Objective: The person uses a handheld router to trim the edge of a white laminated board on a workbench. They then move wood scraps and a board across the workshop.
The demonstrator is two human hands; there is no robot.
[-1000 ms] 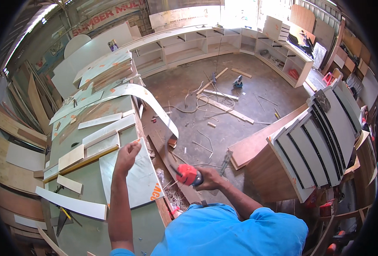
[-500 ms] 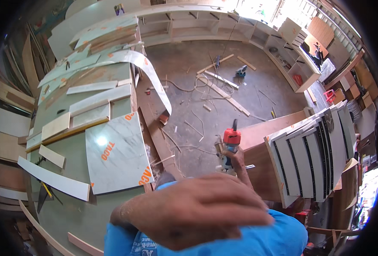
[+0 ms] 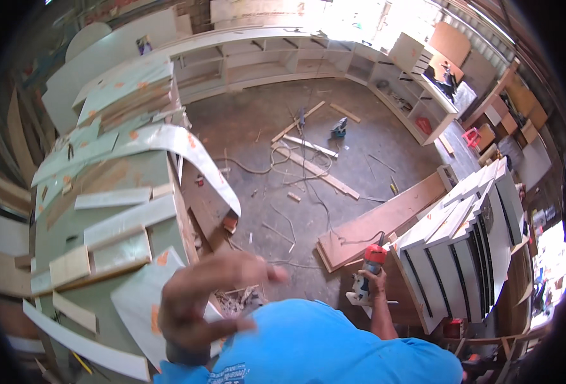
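Note:
My left hand [image 3: 222, 281], blurred, is raised in front of my blue shirt, fingers curved and apart, holding nothing visible. Behind it a marble-patterned white board [image 3: 136, 297] lies on the green-grey worktop [image 3: 62, 237]. My right hand [image 3: 374, 280] is closed round a red and grey power trimmer [image 3: 375, 256], held upright beside the stack of white panels with black rails [image 3: 455, 256]. A brown plywood board [image 3: 376, 214] lies on the floor beyond the tool.
A long, open white shelving unit [image 3: 257, 67] curves along the back. Wood strips [image 3: 315, 173], cables and a teal power tool [image 3: 339, 131] lie on the concrete floor [image 3: 219, 121]. A long white curved strip [image 3: 212, 173] hangs off the worktop; a red stool [image 3: 470, 136] stands at right.
My left hand left the marble board, swept across my body and is now back leftward. My right hand swung the trimmer right, to beside the panel stack, then lowered it. The view shifted.

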